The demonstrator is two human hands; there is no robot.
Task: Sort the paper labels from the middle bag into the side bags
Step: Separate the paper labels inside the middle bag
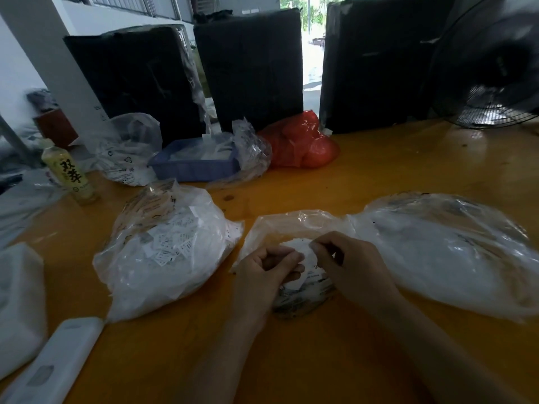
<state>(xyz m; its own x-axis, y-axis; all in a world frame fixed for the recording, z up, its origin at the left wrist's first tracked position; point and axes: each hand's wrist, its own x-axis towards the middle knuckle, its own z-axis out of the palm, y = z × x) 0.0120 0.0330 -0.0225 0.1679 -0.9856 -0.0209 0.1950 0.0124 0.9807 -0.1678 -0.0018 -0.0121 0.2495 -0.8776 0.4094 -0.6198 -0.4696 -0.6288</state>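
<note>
where the orange table point(379, 176) meets the back, 3 black-wrapped boxes point(253, 65) stand upright in a row, w/ 1 black fan point(493, 68) at far right.
front row, 3 clear bags: right bag point(455, 258), largest, bulging w/ white contents, long axis running left-right; left bag point(163, 252), mouth open upward, printed labels heaped inside; middle bag point(280, 225), smallest, lying between and just beside both.
mid row, behind: 1 red bag point(300, 141), 1 blue tray point(195, 164) partly inside clear plastic, 1 more clear bag point(128, 147), 1 yellow-green bottle point(70, 173) upright at left.
near left edge: 1 white packet point(17, 301), 1 white flat device point(55, 363) lying diagonally.
hands, 2, both over middle bag's mouth: left hand point(268, 269) fingers curled, pinching paper labels point(306, 258); right hand point(350, 263) thumb and forefinger pinching the same white wad from the right. label count: cannot tell, blurred. wad's axis unclear.
</note>
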